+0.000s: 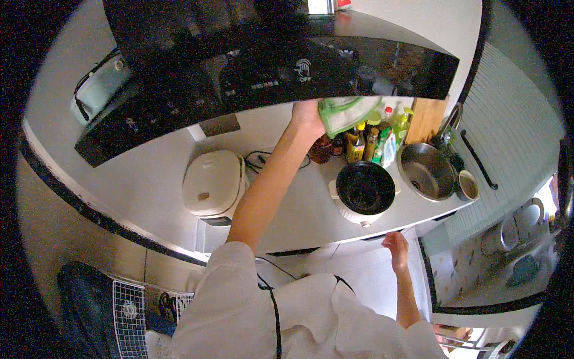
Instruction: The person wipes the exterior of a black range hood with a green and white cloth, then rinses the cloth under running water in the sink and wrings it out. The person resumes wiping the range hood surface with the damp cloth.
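Observation:
My left hand (308, 120) is raised to the lower edge of a black glass range hood (193, 94). It is shut on a green and white cloth (345, 114), whose upper part passes behind the hood's edge. The fingers are mostly hidden by the hood and the cloth. My right hand (397, 249) hangs low at the front of the counter, its fingers curled and nothing visible in them. Between the two hands, a white electric pot (356, 215) with a dark, uncovered interior stands on the counter.
Bottles, among them a yellow-capped sauce bottle (356, 146), line the wall beside a wooden cutting board (426, 120). To the right is a round steel sink (426, 172) with a faucet. A white rice cooker (214, 181) and black cord sit left on the counter (296, 215).

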`<act>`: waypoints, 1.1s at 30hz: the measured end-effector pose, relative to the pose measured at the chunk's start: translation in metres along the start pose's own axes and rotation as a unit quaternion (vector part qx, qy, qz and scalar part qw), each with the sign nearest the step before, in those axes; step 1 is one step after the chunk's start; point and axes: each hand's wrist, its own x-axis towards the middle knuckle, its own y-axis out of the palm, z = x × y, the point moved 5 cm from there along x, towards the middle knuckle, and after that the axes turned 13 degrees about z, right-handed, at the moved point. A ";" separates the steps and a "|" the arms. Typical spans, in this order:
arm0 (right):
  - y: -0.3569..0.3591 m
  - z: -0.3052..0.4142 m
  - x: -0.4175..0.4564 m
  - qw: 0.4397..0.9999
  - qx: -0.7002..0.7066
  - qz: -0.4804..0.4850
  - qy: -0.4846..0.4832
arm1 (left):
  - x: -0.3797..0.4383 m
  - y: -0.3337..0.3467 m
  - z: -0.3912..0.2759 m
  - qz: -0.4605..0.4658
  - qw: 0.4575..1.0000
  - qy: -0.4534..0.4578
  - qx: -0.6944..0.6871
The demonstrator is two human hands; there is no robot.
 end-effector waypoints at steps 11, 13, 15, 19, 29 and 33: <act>0.129 0.034 0.054 0.944 0.165 0.266 0.104 | -0.152 -0.012 -0.006 -0.259 0.955 -0.003 0.144; 0.169 0.052 0.082 0.874 0.346 0.314 0.133 | -0.164 -0.016 0.005 -0.246 0.958 -0.030 0.147; 0.196 0.062 0.098 0.808 0.464 0.334 0.144 | -0.174 -0.014 0.016 -0.202 0.972 -0.056 0.106; 0.231 0.080 0.093 0.834 0.426 0.338 0.097 | -0.197 -0.012 0.017 -0.256 0.955 -0.030 0.144; 0.275 0.060 0.097 0.853 0.414 0.270 0.164 | -0.247 -0.060 -0.020 -0.254 0.935 -0.017 0.246; 0.300 0.087 0.124 0.838 0.454 0.274 0.130 | -0.246 -0.065 -0.042 -0.242 0.939 -0.012 0.243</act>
